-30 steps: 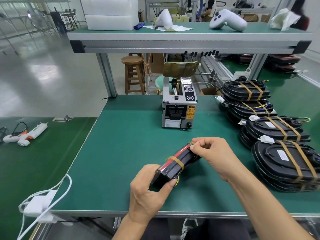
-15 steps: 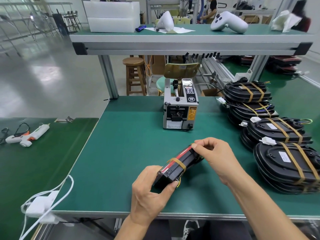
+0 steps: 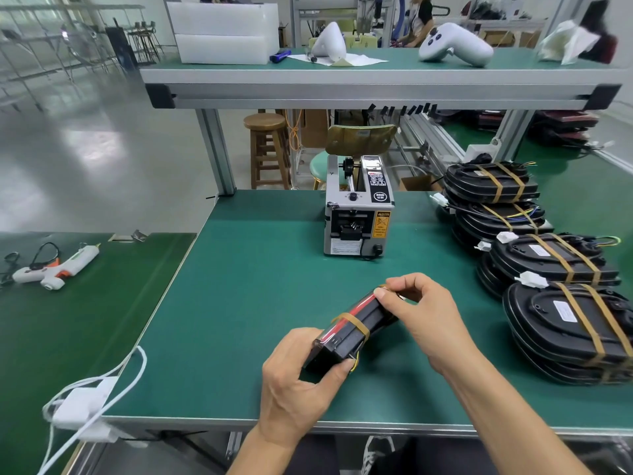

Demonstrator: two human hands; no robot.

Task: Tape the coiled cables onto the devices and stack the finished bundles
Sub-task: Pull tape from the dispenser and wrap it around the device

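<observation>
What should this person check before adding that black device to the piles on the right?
1. Left hand grips the device: ok.
2. First tape strip wraps the middle: ok.
3. Second strip under the right hand: cannot tell, fingers hide it.
4. Cable fully tucked: not ok, a yellow wire pokes out.
5. Nearest stack sits level enough to take it: ok.

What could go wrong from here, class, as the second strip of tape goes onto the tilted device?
1. The device is held on edge by the left hand; it might slip.
2. The right hand pinches the far end; tape there may wrinkle or miss the red cable.
3. The finished stacks look uneven and could slide.
</observation>
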